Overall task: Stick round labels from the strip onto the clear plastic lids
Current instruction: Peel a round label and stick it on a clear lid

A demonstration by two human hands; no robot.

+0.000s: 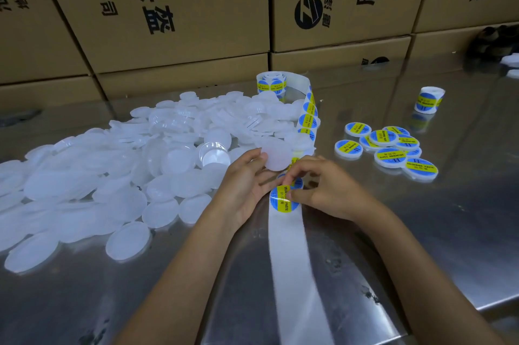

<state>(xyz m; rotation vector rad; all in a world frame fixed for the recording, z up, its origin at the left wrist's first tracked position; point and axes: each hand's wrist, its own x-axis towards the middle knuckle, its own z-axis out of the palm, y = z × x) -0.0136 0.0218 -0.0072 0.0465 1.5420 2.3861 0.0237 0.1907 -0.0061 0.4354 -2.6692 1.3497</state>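
My left hand [247,184] holds one clear plastic lid [276,156] between thumb and fingers, just above the label strip. My right hand [323,187] pinches the edge of a round blue-and-yellow label [282,200] that lies on the white backing strip [292,260]. The strip runs from the table's near edge up to a roll of labels [271,83] at the back. A large heap of bare clear lids [126,165] covers the table to the left. A small cluster of labelled lids [390,148] lies to the right.
A second, smaller label roll [429,99] stands at the back right on the shiny metal table [449,218]. Stacked cardboard boxes [182,16] wall off the back. The table's edge runs along the lower right.
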